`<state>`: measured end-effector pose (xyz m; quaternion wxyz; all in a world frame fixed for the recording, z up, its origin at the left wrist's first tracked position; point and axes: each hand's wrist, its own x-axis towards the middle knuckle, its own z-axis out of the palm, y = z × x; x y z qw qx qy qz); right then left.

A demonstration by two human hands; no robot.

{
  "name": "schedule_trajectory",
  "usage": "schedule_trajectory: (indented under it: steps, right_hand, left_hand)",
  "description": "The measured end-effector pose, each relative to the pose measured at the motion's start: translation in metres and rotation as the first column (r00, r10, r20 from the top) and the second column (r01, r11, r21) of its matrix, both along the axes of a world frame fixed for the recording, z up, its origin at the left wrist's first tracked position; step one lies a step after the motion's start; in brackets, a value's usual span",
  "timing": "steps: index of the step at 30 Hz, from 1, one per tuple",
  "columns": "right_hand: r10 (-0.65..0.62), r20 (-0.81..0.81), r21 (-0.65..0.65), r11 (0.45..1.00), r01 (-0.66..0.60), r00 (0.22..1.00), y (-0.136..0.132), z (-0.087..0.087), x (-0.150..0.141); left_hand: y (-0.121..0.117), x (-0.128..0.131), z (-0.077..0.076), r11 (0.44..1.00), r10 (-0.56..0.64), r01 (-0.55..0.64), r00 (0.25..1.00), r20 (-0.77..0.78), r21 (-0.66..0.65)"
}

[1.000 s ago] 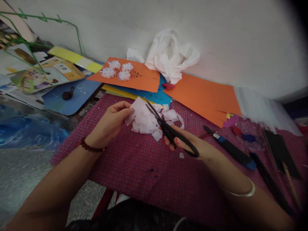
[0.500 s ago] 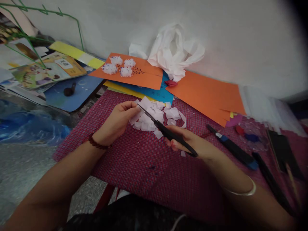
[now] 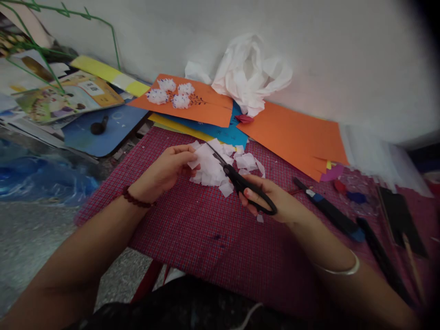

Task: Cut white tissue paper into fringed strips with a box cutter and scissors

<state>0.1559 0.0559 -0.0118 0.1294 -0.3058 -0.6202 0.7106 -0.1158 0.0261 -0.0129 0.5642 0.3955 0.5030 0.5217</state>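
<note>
My right hand [image 3: 263, 197] is closed on the handles of black scissors [image 3: 233, 174]. Their blades stand slightly apart and point up and left over a heap of small cut pieces of white paper [image 3: 213, 170]. To the left, my left hand [image 3: 172, 167] pinches a small piece of white paper [image 3: 193, 159] between thumb and fingers. The scissor tips lie just right of that piece, apart from my fingers. The heap rests on a red checked tablecloth [image 3: 192, 220].
Behind the heap lies an orange sheet with white paper flowers [image 3: 206, 112], beside a plain orange sheet [image 3: 292, 137]. A crumpled white plastic bag [image 3: 247, 78] leans at the wall. A box cutter [image 3: 330, 211] lies to the right. Books [image 3: 68, 98] are stacked at left.
The scissor blades have spread a little and swung away from my left fingertips. My left hand has turned slightly, with the paper piece still in its fingers.
</note>
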Motion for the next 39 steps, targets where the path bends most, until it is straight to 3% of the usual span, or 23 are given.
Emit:
schedule_trajectory:
  steps: [6,9,16,20,27,32,36,39]
  right_hand:
    - [0.065,-0.044,0.124,0.99,-0.059,0.997,0.0,0.004,0.004]
    - [0.089,-0.046,0.115,0.99,-0.084,0.995,0.0,0.003,0.006]
    - [0.179,-0.023,0.107,0.979,-0.175,0.984,0.002,0.003,0.001]
    - [0.135,-0.003,0.082,0.988,-0.134,0.991,0.001,0.004,0.0]
    - [0.079,0.025,0.021,0.997,-0.08,0.997,-0.003,0.0,0.001]
    - [0.103,-0.122,0.067,0.993,-0.095,0.987,0.002,-0.012,0.007]
    - [0.111,-0.221,-0.05,0.991,-0.125,0.969,0.005,-0.019,0.012]
    - [0.132,-0.255,-0.084,0.984,-0.158,0.958,0.005,-0.021,0.011]
  left_hand:
    - [-0.001,-0.002,0.005,0.986,0.166,-0.166,0.986,-0.011,0.033]
    - [-0.002,-0.003,0.006,0.976,0.212,-0.214,0.977,0.032,0.051]
    - [-0.002,0.002,0.001,0.993,0.107,-0.107,0.994,-0.002,0.04]
    - [-0.002,0.006,-0.002,0.999,0.041,-0.04,0.999,-0.027,0.02]
    - [-0.002,0.007,-0.003,0.999,0.053,-0.053,0.998,-0.022,0.009]
    - [-0.003,0.005,-0.001,0.994,0.091,-0.085,0.992,-0.091,0.068]
    - [-0.002,-0.002,-0.001,0.958,0.236,-0.19,0.948,-0.215,0.214]
    - [-0.002,-0.005,0.001,0.933,0.257,-0.143,0.907,-0.333,0.331]
